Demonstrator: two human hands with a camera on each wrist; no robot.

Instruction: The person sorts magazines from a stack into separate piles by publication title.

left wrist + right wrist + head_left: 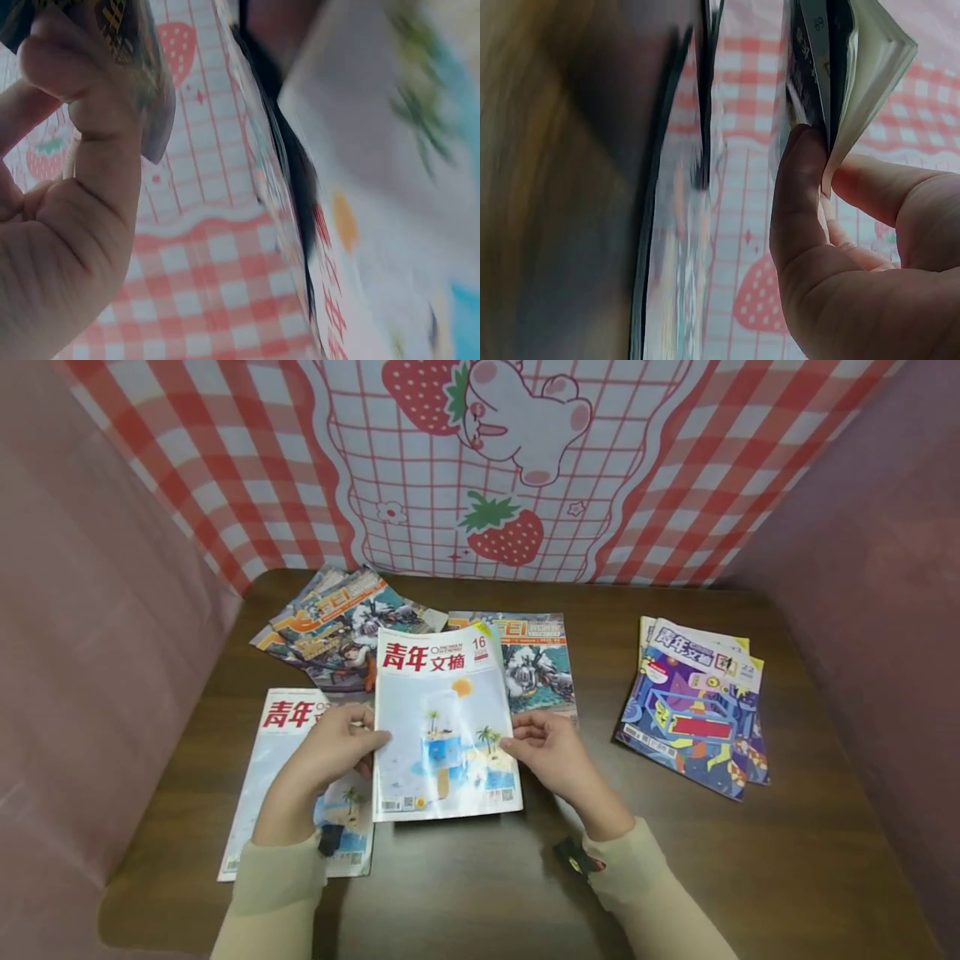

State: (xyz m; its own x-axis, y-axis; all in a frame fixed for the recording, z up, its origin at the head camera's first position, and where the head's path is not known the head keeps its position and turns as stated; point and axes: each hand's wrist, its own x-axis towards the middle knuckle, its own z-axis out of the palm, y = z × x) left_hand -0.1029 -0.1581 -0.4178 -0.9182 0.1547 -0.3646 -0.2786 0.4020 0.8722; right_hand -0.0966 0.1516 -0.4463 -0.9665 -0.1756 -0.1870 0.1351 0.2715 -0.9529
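Note:
A magazine (442,710) with an ice-lolly and beach cover and red title characters is held up off the table, its cover facing up. My left hand (333,752) pinches its left edge between thumb and fingers, and my right hand (551,756) pinches the right edge. In the right wrist view the cream page edges (874,71) fan slightly above the right fingertips. A second magazine (251,810) with a like cover lies beneath the left forearm, partly hidden. Behind the held one lies a robot-cover magazine (543,681), partly covered.
Several overlapping robot-cover magazines (345,618) lie at the back left of the brown wooden table (480,893). A small stack of purple-cover magazines (686,718) lies at the right. A red-and-white checked cloth (645,510) hangs behind the table.

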